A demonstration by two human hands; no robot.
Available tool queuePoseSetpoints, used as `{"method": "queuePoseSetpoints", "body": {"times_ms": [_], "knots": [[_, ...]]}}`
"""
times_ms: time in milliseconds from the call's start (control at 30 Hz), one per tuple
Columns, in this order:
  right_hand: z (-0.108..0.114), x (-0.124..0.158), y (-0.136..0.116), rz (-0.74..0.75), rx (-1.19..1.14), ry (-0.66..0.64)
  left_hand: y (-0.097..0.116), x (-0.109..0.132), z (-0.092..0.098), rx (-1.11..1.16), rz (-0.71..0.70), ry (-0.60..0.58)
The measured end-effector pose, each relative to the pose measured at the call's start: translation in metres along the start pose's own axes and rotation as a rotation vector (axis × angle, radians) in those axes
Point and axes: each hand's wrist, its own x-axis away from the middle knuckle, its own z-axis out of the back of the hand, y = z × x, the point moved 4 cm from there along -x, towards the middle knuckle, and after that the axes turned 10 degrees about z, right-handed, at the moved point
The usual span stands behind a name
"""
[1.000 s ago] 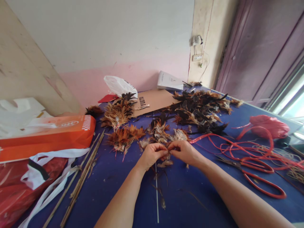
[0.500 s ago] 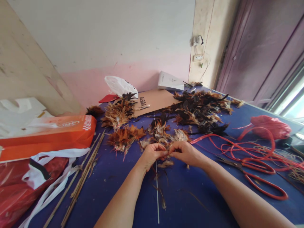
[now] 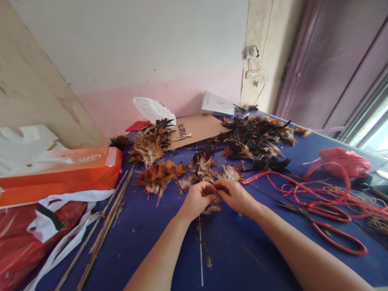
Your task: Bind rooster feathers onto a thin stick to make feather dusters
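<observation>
Over the middle of the blue table [image 3: 242, 254], my left hand [image 3: 198, 198] and my right hand [image 3: 235, 196] meet with fingertips pinched together. Between them is a small bit of brown feather [image 3: 217, 199], mostly hidden by the fingers. Just beyond my hands lie loose brown and black feathers [image 3: 204, 167] and a pale fluffy tuft [image 3: 230, 173]. Left of these sits a bunch of orange-brown feathers [image 3: 160, 173] with pink string at its base. Another small feather [image 3: 212, 209] lies on the table under my hands.
Red-handled scissors [image 3: 330, 226] lie open at right, near pink plastic twine [image 3: 345, 161]. A larger feather pile [image 3: 257, 141] stands behind, beside a cardboard sheet [image 3: 200, 127]. Thin sticks [image 3: 106, 226] and an orange bag [image 3: 100, 173] are at left. A white box [image 3: 216, 104] is against the wall.
My fingers have shifted slightly and curled closer together, my right hand moving a little left. Things on the table stay where they were.
</observation>
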Motion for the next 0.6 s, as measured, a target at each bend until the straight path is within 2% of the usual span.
{"method": "queuePoseSetpoints", "body": {"times_ms": [133,267,333,467,600], "knots": [[-0.002,0.000,0.004,-0.020,-0.010,0.050,0.007,0.004,-0.001,-0.220,-0.177,0.155],[-0.002,-0.001,0.011,-0.112,-0.097,0.075,0.021,0.014,-0.004,-0.450,-0.446,0.325],[-0.002,-0.001,0.014,-0.174,-0.178,0.062,0.026,0.018,-0.006,-0.501,-0.530,0.372],[-0.001,-0.001,0.018,-0.287,-0.310,0.042,0.030,0.022,-0.007,-0.555,-0.599,0.405],[0.000,-0.001,0.017,-0.321,-0.353,0.037,0.031,0.022,-0.005,-0.570,-0.636,0.438]]}}
